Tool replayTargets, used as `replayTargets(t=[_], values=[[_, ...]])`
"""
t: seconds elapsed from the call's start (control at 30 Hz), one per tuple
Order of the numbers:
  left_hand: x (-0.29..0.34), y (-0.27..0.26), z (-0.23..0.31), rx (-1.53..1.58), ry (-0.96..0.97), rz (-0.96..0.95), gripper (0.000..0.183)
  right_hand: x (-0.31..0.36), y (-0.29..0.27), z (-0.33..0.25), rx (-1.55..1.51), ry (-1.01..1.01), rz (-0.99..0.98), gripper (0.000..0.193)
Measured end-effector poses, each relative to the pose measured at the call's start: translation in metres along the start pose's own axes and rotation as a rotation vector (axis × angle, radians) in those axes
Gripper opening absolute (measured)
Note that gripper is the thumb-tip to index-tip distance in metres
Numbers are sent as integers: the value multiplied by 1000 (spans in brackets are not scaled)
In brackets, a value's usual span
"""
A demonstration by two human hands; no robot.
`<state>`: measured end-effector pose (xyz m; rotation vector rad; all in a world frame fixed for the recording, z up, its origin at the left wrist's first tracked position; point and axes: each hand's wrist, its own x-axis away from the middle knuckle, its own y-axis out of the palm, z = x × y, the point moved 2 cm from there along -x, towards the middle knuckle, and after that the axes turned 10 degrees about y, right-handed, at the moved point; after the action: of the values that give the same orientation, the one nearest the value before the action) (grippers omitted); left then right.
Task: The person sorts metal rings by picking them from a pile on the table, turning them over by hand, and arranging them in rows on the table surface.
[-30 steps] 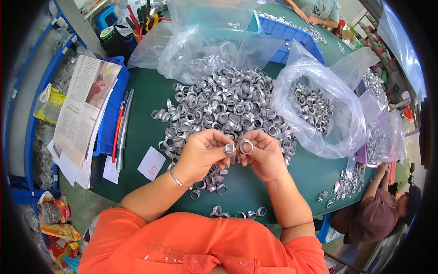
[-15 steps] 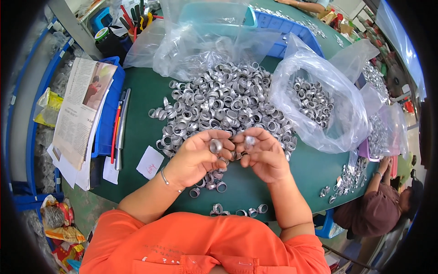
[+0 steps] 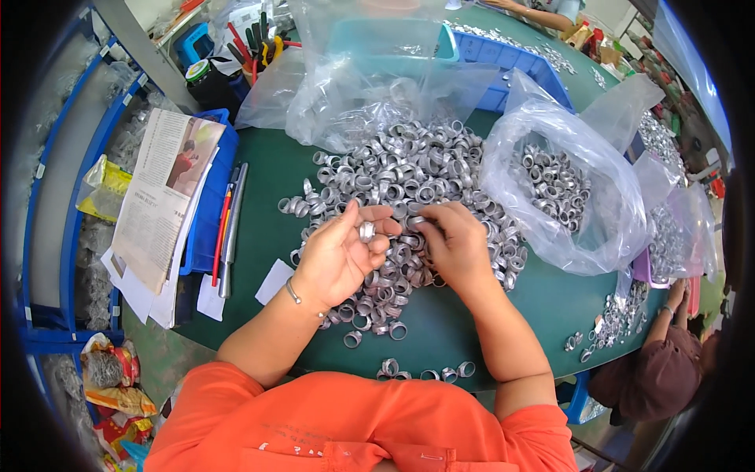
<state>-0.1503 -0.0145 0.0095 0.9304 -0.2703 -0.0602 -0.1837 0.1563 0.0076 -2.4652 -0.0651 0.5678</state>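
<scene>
A big pile of silver-coloured metal rings spreads over the green table in front of me. My left hand is turned palm up at the pile's near side, its fingers curled around a shiny ring. Beside it my right hand is palm down over the pile. Its thumb and fingertips close on another ring at the pile's surface, partly hidden by the fingers. A bracelet circles my left wrist.
Right of the pile stands an open clear plastic bag with more rings. A few loose rings lie by the near edge. At left are a blue bin, a newspaper and pens. A co-worker sits at right.
My hands, earlier close together with a ring each, have parted a little. My right hand has turned palm down onto the pile. The view has shifted slightly.
</scene>
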Motion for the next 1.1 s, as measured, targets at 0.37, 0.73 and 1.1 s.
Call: replayTargets(t=[0.37,0.73,1.1], values=[[6,7,-8,-287,129,-2,13,24,-10,10,-1594,1018,-582,27],[9,1,-9,-207,127,34,18,29,-16,14,-1446,953,-566,33],[1,-6,5,-190,215,33,24,-4,-3,-17,301,-21,-74,14]])
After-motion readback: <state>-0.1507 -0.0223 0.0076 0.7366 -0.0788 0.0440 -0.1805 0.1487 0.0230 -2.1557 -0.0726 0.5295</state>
